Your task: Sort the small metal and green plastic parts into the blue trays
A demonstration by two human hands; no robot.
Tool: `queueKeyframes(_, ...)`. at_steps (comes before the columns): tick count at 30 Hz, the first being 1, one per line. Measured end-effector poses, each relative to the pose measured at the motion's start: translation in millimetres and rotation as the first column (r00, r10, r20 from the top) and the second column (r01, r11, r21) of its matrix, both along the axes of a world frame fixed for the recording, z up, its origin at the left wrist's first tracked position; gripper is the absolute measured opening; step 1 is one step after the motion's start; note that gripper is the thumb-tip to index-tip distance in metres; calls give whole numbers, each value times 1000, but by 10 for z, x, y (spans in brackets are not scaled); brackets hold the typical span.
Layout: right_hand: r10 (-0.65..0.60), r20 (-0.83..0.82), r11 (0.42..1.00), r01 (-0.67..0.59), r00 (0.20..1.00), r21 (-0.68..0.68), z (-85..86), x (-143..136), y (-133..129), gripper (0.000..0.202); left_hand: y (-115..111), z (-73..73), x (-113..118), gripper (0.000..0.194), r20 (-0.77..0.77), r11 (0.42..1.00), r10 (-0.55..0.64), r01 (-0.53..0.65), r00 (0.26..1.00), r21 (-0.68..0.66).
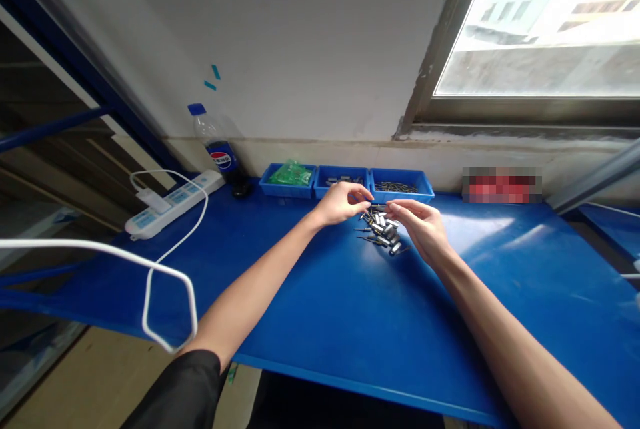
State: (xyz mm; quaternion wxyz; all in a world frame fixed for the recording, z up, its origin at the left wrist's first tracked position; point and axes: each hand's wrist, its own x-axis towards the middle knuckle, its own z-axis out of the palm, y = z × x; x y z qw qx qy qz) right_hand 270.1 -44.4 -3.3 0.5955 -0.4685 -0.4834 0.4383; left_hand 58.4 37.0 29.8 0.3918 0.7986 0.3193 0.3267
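Note:
My left hand (345,202) is closed in a pinch above the far side of a small pile of metal parts. Opposite it, my right hand (417,222) pinches too, its fingertips close to those of the left. A thin dark metal piece (379,206) spans the gap between both sets of fingertips; its exact kind is too small to make out. Below lies the pile (385,234) of silver cylinders and thin, dark, pin-like shafts, some of which look joined together. Part of the pile is hidden by my right fingers.
Three blue bins line the wall: one with green packets (290,174), a middle bin (343,176) with silver parts, and a right bin (397,186) with thin pins. A cola bottle (220,152), a power strip (175,206) and a white cable (170,269) are at left.

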Motion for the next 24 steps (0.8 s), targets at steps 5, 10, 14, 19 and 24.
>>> queueKeyframes(5, -82, -59, 993, 87, 995, 74, 27, 25, 25, 43, 1, -101, 3, 20, -227, 973, 60, -7, 972, 231)
queueKeyframes(10, -47, -62, 998, 49, 997, 38, 31, 28, 28, 41, -73, -162, 72, 24, -378, 932, 103, 43, 920, 359)
queueKeyframes(14, -30, -32, 999, 31, 999, 36, 38, 23, 17, 36, -91, -203, 100, 27, -412, 932, 158, 2, 897, 363)
queueKeyframes(19, -25, -29, 999, 27, 999, 38, 56, 31, 3, 33, -42, -249, 84, 33, -339, 933, 136, -5, 931, 361)
queueKeyframes(24, -13, -25, 999, 14, 1000, 35, 79, 29, -14, 31, -23, -224, 86, 36, -132, 958, 108, -68, 985, 277)
